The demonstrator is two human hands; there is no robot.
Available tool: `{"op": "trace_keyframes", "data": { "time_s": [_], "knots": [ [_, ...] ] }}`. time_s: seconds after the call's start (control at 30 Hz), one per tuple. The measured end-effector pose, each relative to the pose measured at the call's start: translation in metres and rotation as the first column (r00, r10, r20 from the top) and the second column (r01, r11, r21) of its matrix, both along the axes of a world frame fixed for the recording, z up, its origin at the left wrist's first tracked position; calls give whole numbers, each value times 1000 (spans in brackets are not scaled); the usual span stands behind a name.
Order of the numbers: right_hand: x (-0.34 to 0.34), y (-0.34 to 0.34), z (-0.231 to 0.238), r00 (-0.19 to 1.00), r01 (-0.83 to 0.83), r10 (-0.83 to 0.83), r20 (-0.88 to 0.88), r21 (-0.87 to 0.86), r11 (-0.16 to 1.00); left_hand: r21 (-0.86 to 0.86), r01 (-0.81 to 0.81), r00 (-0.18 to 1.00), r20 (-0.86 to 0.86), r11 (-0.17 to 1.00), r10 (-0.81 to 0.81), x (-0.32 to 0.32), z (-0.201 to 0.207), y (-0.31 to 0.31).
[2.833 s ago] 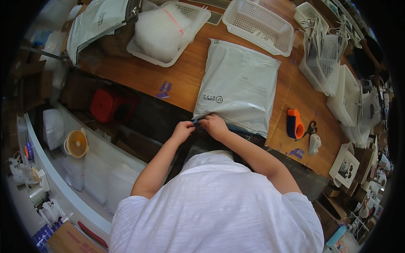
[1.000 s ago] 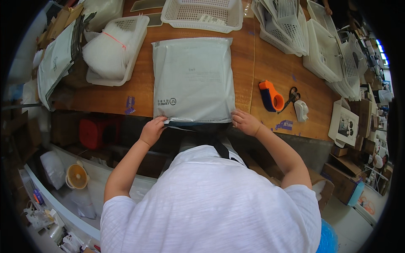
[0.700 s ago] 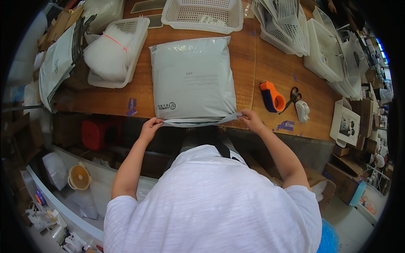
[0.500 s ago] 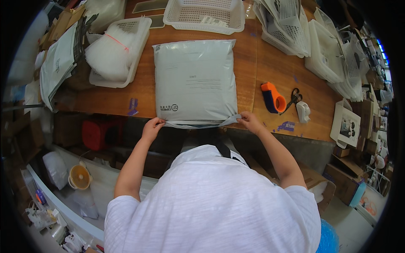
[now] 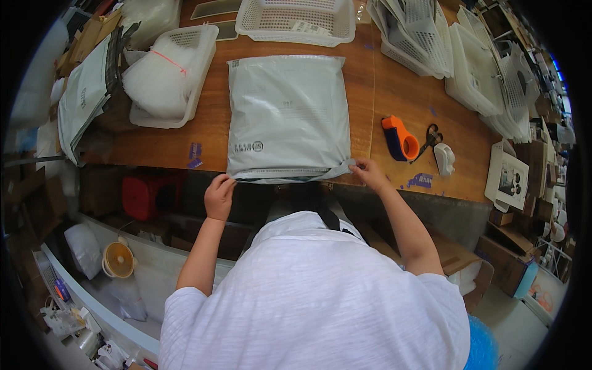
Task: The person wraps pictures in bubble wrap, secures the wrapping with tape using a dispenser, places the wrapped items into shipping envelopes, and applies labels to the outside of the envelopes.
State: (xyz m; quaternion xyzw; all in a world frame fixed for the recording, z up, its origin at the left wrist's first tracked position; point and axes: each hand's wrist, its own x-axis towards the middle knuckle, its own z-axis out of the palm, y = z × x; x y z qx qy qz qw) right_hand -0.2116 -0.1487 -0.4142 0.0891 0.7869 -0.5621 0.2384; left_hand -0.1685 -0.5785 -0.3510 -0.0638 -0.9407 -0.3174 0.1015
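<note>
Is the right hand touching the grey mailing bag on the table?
Touching. The head view shows the right hand pinching the near right corner of the grey mailing bag, no gap.

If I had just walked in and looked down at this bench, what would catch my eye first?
Most likely the big grey mailer bag lying flat in the middle of the wooden table, with the left hand and right hand pinching its near corners at the table's edge. Next, the bright orange tape dispenser to its right, beside black scissors, and the white baskets along the far side.
</note>
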Motion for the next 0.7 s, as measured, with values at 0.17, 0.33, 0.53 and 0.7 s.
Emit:
{"op": "trace_keyframes", "data": {
  "time_s": [0.17,0.33,0.53,0.7],
  "knots": [
    [-17,-8,68,951,186,-246,-185,-293,938,47,9,967,-253,999,3,-35,65,1],
    [-38,-11,92,964,76,-103,-245,-119,990,-26,-20,994,102,999,22,-55,53,4],
    [-21,-13,-13,966,166,-119,-230,194,967,-45,-291,849,449,956,279,-55,-43,13],
    [-15,-15,-26,974,109,-65,-219,197,974,379,-724,616,732,577,292,-48,-68,-3]
  ]
}}
